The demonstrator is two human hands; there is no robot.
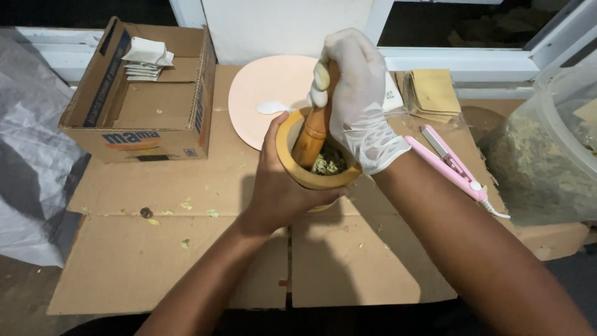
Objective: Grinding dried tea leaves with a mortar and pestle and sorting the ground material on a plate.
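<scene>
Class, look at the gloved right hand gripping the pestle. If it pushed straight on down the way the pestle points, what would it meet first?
The right hand aims the wooden pestle down into the mortar, so it would likely press first into the greenish crushed material at the bottom. The left hand cups the mortar's side.

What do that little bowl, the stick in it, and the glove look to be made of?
The bowl looks like smooth pale wood, going by its thick matte yellowish rim. The stick seems wood too, darker and reddish, with a slight sheen. The glove on the right hand is thin, whitish and wrinkled, likely latex or similar.
</scene>
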